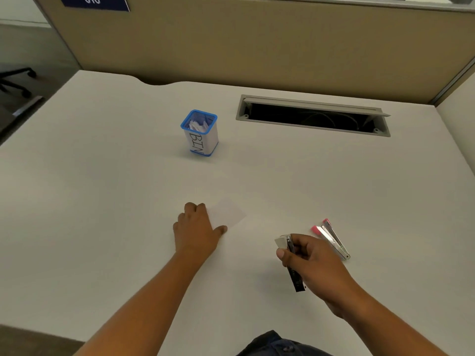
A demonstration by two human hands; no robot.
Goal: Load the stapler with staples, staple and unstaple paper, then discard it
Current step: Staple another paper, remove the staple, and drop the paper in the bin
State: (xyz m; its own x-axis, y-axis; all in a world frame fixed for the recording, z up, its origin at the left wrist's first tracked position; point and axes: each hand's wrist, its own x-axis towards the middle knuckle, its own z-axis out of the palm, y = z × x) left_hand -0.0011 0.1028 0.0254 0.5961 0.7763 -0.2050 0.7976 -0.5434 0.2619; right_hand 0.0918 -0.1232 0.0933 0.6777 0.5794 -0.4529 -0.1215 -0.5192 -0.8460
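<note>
A small white paper slip (229,214) lies flat on the desk's middle. My left hand (196,229) holds its left edge, with the fingers curled over it and the thumb on the near corner. To the right, my right hand (312,260) grips a narrow black tool with a pale grey tip (295,278), tip pointing away from me and just above the desk. A pink and silver stapler (331,237) lies swung open on the desk just beyond my right hand. A blue mesh cup labelled BIN (201,140) stands farther back and has white paper scraps in it.
An open cable slot (312,115) with a raised grey lid is cut into the white desk (102,176) at the back right. A tan partition (257,42) closes off the far side. The desk's left edge drops to the floor, where a chair base (18,78) shows.
</note>
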